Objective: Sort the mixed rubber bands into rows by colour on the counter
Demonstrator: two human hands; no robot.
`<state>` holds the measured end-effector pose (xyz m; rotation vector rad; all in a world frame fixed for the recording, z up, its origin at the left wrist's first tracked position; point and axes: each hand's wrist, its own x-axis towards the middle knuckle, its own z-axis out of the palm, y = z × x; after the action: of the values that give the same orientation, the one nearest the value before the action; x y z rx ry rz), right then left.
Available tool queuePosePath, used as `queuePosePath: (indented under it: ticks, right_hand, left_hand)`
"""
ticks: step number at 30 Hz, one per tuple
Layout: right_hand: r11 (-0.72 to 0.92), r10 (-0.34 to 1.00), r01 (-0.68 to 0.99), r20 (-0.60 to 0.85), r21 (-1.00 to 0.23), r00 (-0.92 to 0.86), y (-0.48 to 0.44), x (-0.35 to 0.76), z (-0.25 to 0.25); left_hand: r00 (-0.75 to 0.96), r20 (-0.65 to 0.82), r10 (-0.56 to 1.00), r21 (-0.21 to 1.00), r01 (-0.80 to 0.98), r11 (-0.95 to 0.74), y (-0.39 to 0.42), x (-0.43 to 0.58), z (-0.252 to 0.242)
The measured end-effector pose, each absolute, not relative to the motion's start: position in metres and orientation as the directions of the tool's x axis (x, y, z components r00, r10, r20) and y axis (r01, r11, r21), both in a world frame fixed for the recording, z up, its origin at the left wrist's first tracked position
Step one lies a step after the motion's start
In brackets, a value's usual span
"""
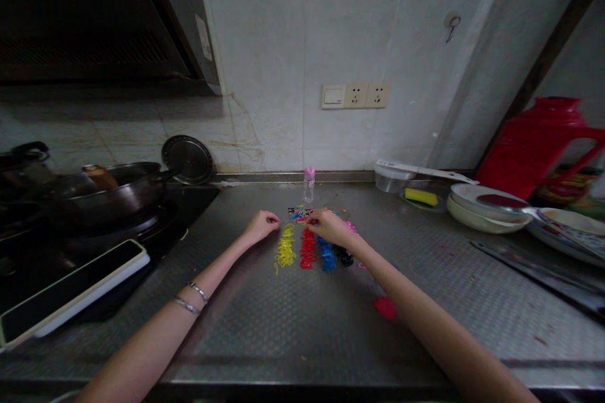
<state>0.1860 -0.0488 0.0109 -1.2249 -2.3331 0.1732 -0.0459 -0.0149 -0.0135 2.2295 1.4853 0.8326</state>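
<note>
Small thin bands or strands, sorted by colour, lie mid-table, nearer the back edge of the table (265,334) than the front. Yellow pile (285,250) loose and stringy, one strand trailing toward the front edge; red pile (307,250) a tighter column; then blue pile (326,254) and black pile (346,257), side by side toward the right edge. Behind them, a mixed multicolour pile (297,213), partly covered by the right hand (326,224).

Right grip: fingertips bunched nearly together just above the red column — cannot tell if a band is in it. Left hand (263,227) beside the yellow pile, fingers curled, thumb close to forefinger; contents too small to make out.

Right wrist and forearm hide part of the black pile and some pink bits (350,227). Red object (385,307) by the forearm is blurred, partly covered.

Pink-capped bottle (309,186) stands right behind the mixed pile, near the back edge. Toward the back right corner: clear tub (390,181), yellow sponge (420,197), stacked bowls (482,220). Stove (193,203) along the left edge — phone-like device (75,289) overlapping it, cut off by frame.
</note>
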Motion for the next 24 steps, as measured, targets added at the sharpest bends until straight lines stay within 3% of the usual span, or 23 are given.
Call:
queuePosePath:
  ticks: [10,15,24]
  right_hand:
    - [0.603,0.794,0.768,0.249,-0.214,-0.554,-0.029,0.146,0.015]
    - [0.589,0.807,0.766,0.233,-0.257,-0.542,-0.027,0.161,0.015]
    - [0.401,0.904,0.838,0.306,-0.37,-0.298,-0.023,0.251,0.003]
  left_hand:
    - [0.254,0.271,0.928,0.657,0.656,-0.372,-0.011,-0.05,-0.023]
    - [0.265,0.277,0.923,0.668,0.638,-0.384,-0.012,-0.051,-0.023]
    - [0.255,0.272,0.928,0.676,0.635,-0.373,-0.015,-0.051,-0.021]
